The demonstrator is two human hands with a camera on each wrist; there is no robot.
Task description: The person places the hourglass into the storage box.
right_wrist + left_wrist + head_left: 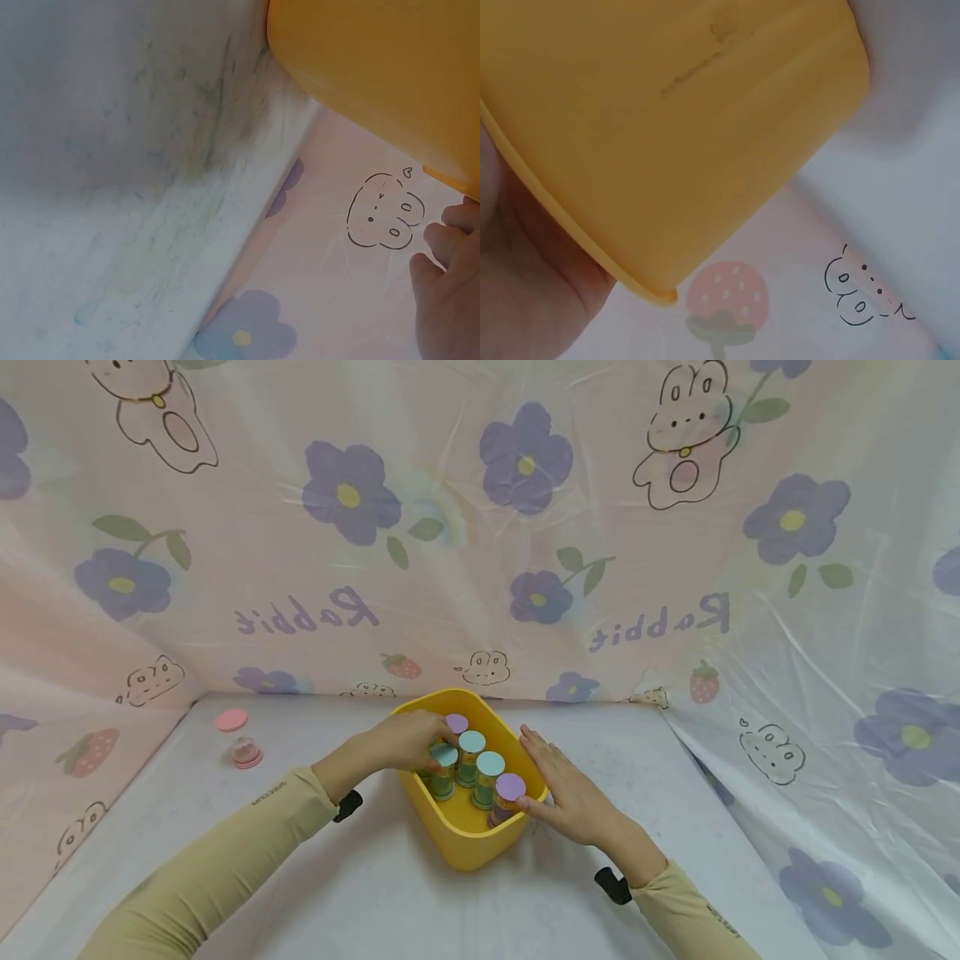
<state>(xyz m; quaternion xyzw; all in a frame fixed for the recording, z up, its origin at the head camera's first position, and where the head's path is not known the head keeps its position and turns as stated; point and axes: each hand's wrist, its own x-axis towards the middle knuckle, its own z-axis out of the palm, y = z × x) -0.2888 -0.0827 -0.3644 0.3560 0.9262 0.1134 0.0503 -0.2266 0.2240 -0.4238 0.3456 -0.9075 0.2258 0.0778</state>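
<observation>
Your two hands flank a yellow tub [465, 843] that stands near the middle of the worktop [375, 902], turned so that one corner points toward you and its long axis runs from the near-right to the far-left. Your left hand [408, 739] reaches over the tub's left rim, its fingers curled down around the mint-capped jar [444, 770] at the left end of the row; it is the hand already on the contents. Your right hand [566, 789] lies with fingers straight and close together against the tub's right rim, the fingertips just beside the lilac-capped jar [508, 795] at the near end; it grips nothing. Between these stand two more mint-capped jars [480, 762], all upright, with another lilac cap [457, 723] partly hidden behind your left hand. The wrist views show only the tub's yellow outer wall [675, 127] and printed sheeting, so the finger grip cannot be confirmed from them. A pink lid [231, 720] and a small pink-based jar [245, 752] sit apart, toward the worktop's far-left corner. Open surface lies along the near edge and to the left; the draped sheet [825, 710] closes in on the right and the back.
</observation>
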